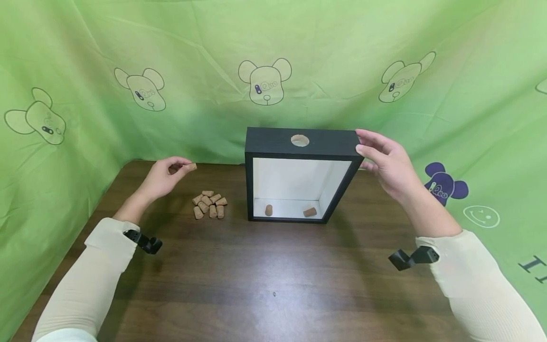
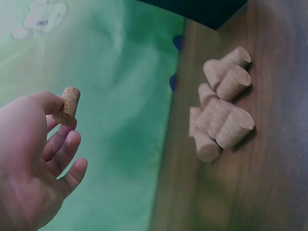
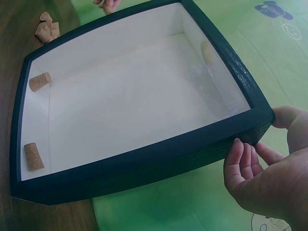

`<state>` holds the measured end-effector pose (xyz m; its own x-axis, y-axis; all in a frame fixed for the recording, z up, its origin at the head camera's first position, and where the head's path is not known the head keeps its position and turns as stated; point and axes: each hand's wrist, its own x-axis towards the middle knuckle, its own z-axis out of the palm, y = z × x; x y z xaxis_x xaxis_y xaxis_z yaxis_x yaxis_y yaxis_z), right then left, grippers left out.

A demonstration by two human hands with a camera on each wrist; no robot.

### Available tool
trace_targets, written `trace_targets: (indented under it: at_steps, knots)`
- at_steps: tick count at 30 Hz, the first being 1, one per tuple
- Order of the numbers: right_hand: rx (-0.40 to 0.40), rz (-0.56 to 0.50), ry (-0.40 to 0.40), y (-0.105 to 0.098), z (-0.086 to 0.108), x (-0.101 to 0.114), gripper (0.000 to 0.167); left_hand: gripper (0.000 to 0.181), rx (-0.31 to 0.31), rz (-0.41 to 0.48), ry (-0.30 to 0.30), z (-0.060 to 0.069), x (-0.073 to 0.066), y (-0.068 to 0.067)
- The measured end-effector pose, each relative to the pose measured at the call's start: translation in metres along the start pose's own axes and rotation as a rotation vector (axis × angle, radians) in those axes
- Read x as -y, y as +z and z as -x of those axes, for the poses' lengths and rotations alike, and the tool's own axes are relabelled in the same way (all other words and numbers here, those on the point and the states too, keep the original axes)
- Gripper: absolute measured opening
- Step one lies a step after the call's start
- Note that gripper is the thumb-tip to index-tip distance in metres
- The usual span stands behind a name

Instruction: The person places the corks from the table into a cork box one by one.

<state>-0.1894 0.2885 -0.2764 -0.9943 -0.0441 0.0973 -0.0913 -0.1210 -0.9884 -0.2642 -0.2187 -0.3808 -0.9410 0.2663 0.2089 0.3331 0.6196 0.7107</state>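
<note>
Between thumb and fingers, my left hand pinches a cork, held above the table to the left of a black-framed box. The box stands upright, with a round hole in its top and a clear or open front. Inside, on its white floor, one cork is upright and another lies on its side. My right hand grips the box's top right corner.
A pile of several corks lies on the brown wooden table, left of the box and below my left hand. A green curtain with printed bear heads hangs behind and at both sides.
</note>
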Motion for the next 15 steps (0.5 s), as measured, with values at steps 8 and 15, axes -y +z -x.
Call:
trace_targets:
  at_steps: [8, 15]
  knots:
    - [-0.001, 0.002, 0.002, 0.0, -0.001, 0.0, 0.039, 0.031, 0.015, 0.02, 0.07, -0.006, -0.026, -0.004]
    - [0.006, -0.008, 0.003, 0.0, 0.0, -0.001, 0.042, 0.026, -0.001, 0.019, 0.129, -0.012, -0.055, -0.009]
